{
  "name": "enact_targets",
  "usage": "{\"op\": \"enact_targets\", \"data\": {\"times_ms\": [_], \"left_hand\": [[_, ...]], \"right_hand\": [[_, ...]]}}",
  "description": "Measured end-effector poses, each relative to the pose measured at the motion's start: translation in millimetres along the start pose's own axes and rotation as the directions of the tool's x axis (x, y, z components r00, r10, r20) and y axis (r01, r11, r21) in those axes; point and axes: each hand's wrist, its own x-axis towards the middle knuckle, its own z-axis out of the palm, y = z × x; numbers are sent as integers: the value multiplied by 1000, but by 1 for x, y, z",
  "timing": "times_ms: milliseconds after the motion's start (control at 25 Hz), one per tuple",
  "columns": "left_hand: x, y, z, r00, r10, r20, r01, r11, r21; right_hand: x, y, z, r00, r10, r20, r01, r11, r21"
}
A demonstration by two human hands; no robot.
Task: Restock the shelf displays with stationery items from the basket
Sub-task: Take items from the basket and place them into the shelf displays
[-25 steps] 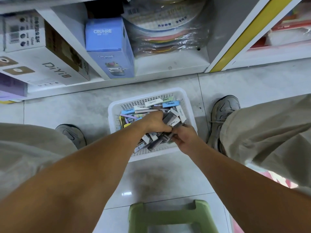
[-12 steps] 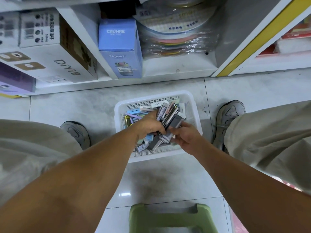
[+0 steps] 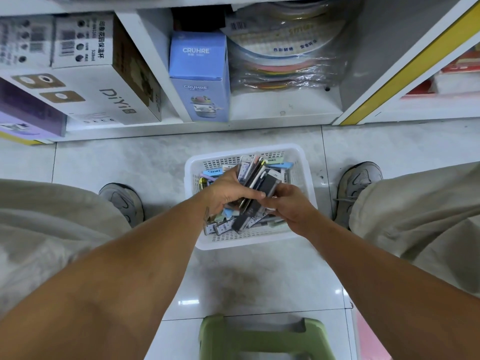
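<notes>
Since the earlier frame the bundle of stationery packs has come up out of the white basket and stands more upright; both hands have risen with it.

Left hand: fingers curled round the bundle from its left side, thumb across the front. Right hand: fingers pinch the lower right edge of the same bundle, steadying the dark pack at the front.

Bundle sits at frame centre, just above the basket, between the two hands. Long axis runs from lower left toward upper right, top ends pointing at the shelf. Loose packs remain in the basket below.

Judgement: gathering step; nothing shelved yet. Left hand carries most of the load and lies nearer the blue CRUHRE box. The display slot for these packs is not in view.
</notes>
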Motion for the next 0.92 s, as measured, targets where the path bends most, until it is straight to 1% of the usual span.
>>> {"op": "enact_targets", "data": {"times_ms": [80, 160, 240, 360, 440, 520, 680, 760, 840, 920], "left_hand": [[0, 1, -2, 1000, 11, -28, -11, 1000, 25], [0, 2, -2, 998, 9, -60, -4, 997, 76], [-2, 2, 0, 997, -26, -72, 35, 992, 121], [-7, 0, 2, 992, -97, -86, 113, 971, 211], [-13, 2, 2, 988, -134, -75, 148, 962, 228], [-21, 5, -2, 987, -141, -71, 153, 968, 199], [-44, 15, -11, 990, -101, -94, 107, 992, 68], [-57, 24, -11, 995, -26, -91, 26, 1000, 4], [-72, 37, -8, 994, 68, -85, -73, 996, -56], [-92, 54, -7, 986, 148, -74, -154, 984, -91]], "right_hand": [[1, -1, -2, 999, -27, -39, 24, 997, -67], [2, -3, -2, 994, -28, -110, 22, 998, -52], [2, -5, -1, 983, -26, -184, 12, 997, -75], [-1, -11, -1, 968, -53, -247, 5, 982, -190], [-5, -17, -2, 957, -88, -277, 17, 968, -249], [-9, -24, -5, 950, -114, -292, 31, 961, -274], [-24, -43, -8, 952, -165, -258, 57, 924, -379], [-35, -57, -3, 962, -186, -200, 90, 907, -412], [-48, -76, 6, 973, -193, -124, 129, 906, -403], [-64, -99, 15, 971, -227, -76, 172, 881, -441]]}}
